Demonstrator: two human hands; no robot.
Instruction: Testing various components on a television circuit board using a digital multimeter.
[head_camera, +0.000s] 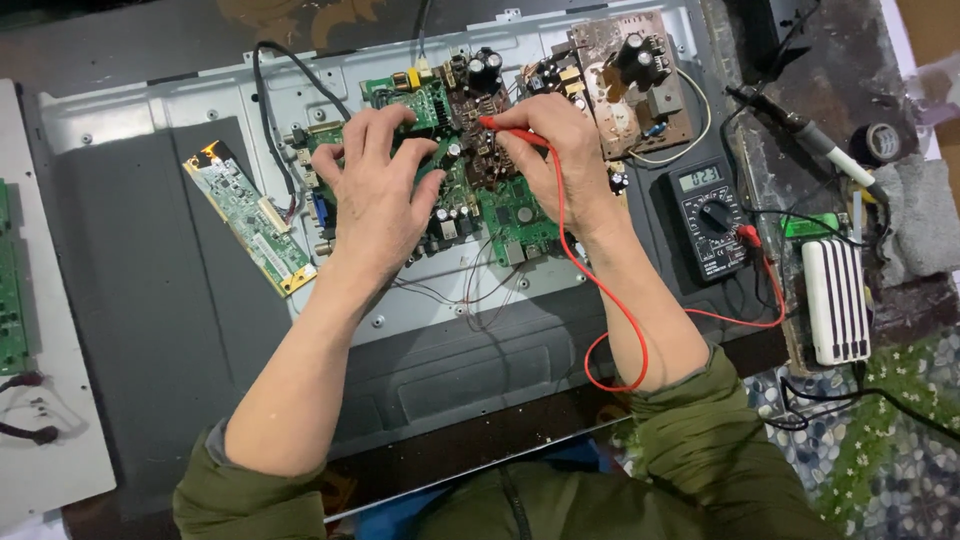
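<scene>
A green main circuit board (500, 215) with black capacitors lies on the grey metal back of an opened television (200, 110). My right hand (560, 160) pinches a red test probe (505, 128), its tip touching the board's brown section. A red lead (610, 300) runs from it along my forearm. My left hand (375, 190) rests on the board's left part with curled fingers; whether it holds a probe is hidden. A black multimeter (708, 218) with a lit display sits right of my right wrist.
A narrow green board (248, 215) lies at the left on the dark panel. A brown power board (635, 80) sits at the top right. A soldering iron (800, 130), a tape roll (882, 142) and a white power bank (836, 298) lie at the right.
</scene>
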